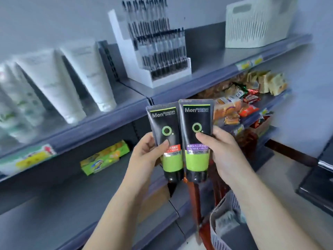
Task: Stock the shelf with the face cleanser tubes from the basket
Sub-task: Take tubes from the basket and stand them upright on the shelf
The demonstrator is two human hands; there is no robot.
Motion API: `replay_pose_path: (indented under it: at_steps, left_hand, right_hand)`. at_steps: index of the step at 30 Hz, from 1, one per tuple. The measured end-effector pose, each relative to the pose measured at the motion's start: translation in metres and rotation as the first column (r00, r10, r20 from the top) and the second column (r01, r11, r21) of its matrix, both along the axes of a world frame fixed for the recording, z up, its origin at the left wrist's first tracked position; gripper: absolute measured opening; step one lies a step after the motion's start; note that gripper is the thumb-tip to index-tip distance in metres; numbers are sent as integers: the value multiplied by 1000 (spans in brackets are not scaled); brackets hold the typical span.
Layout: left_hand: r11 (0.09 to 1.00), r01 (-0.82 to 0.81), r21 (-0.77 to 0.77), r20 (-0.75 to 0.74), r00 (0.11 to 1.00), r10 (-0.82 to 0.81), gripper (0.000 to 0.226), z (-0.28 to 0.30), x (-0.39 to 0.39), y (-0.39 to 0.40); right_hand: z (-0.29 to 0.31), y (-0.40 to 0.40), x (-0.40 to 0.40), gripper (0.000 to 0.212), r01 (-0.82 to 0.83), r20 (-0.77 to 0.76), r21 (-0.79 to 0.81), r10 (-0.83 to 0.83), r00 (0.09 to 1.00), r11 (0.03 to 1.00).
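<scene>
Shelf: I see a grey metal shelf unit (100, 121) with several tiers; I place everything else relative to it.
White tubes: tall white plastic tubes (84, 74) stand cap-down, leaning, on its upper left tier.
Pen display: a white tiered stand of black pens (153, 49) sits on the same level, right of the white tubes.
White basket: a slatted white plastic basket (255, 22) stands at the far right of that upper tier.
Snacks: assorted packets (241, 101) fill the tier below, on the right.
Green box: a green and yellow carton (104, 157) lies on the lower left tier.
Grey basket: a grey mesh basket (225, 219) sits low, in front of the shelf.
Left hand: my left hand (144, 156) grips a black and green cleanser tube with a red band (167, 141), fingers (164, 144) curled round it, in front of the shelf edge.
Right hand: my right hand (221, 152) clamps a black and green cleanser tube with a purple band (196, 139), touching the first tube's side.
</scene>
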State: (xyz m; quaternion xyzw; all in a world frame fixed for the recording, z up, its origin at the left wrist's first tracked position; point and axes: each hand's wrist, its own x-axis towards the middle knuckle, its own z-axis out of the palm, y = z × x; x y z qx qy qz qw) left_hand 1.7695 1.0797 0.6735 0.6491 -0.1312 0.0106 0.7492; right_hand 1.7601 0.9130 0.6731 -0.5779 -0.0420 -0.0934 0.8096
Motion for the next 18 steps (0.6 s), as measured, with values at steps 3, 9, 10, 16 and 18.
replay_pose_path:
  at_steps: [3,9,10,16,18]
  left_hand:
    - [994,-109,-14,61,992,110,18,27,-22,53]
    - [942,-332,-39,105,937,334,25,59,-60,161]
    - [933,-356,-44,122,925,359,22,63,-67,177]
    - [870,-490,-44,207,848,488,19,82,-102,267]
    - [851,-522,-52,231,823,519,23,84,-112,293]
  right_hand:
    - [27,51,-2,12,-94,36,11,94,995,995]
    - [66,157,-12,19,-279,119,-7,278,953,960]
    - [70,174,-14,19,-301,130,-16,301,945,953]
    - [84,271,-29,14,-420,170,-57,424,890,906]
    - [89,298,-33,15,-449,182,-75,455,872,890]
